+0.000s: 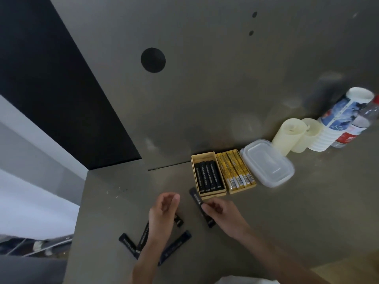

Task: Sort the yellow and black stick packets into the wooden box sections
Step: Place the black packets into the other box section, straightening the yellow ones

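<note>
A wooden box [227,190] stands on the grey counter with two sections. Its left section holds several black stick packets [208,177]; its right section holds several yellow stick packets [235,171]. My right hand [220,212] pinches a black packet [196,198] just in front of the box's left section. My left hand [164,210] hovers with loosely curled fingers and holds nothing. Under and around it lie loose black packets: one [127,243] at the left, one [174,247] to the right of my forearm, and another [179,220] partly hidden.
A clear plastic lidded container [268,162] sits right of the box. Behind it stand two cream candles [289,133], a stack of paper cups [336,121] and a water bottle [356,126]. The counter's left edge [80,212] drops off beside the loose packets.
</note>
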### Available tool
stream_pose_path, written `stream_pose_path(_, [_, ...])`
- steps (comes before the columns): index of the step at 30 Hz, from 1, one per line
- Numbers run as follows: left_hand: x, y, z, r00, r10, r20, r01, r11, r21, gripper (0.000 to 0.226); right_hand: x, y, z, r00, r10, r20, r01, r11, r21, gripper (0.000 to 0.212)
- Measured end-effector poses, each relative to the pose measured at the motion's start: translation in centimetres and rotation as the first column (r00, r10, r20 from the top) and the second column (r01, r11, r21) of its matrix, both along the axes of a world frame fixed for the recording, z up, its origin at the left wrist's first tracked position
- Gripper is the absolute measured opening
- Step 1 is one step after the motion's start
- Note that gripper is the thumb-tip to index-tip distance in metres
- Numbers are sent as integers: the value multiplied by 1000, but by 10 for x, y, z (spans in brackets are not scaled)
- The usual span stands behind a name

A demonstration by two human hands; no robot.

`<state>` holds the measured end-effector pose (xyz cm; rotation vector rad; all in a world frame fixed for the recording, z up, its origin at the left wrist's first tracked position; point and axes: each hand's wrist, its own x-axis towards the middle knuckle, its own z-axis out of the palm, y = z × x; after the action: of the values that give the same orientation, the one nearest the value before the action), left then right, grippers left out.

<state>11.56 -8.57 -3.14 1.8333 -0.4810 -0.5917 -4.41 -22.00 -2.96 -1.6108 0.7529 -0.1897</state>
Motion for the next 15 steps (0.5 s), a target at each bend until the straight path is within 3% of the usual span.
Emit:
stream_pose_path(4, [18,16,-19,963,-22,270,-40,973,225,18,-8,-16,0,969,-246,0,238,941,241,21])
stream_pose_path(7, [34,29,-44,808,-189,558,-90,897,433,39,-11,-28,-4,962,-275,-11,269,931,248,28])
stream_pose_path(11, [34,36,-67,794,-257,551,-78,856,511,65,-10,-37,-9,954,-300,-12,293,921,258,28])
stream_pose_path(15, [28,38,-71,775,-225,591,-114,869,482,66,-1,-40,-2,955,-296,-2,290,934,207,20])
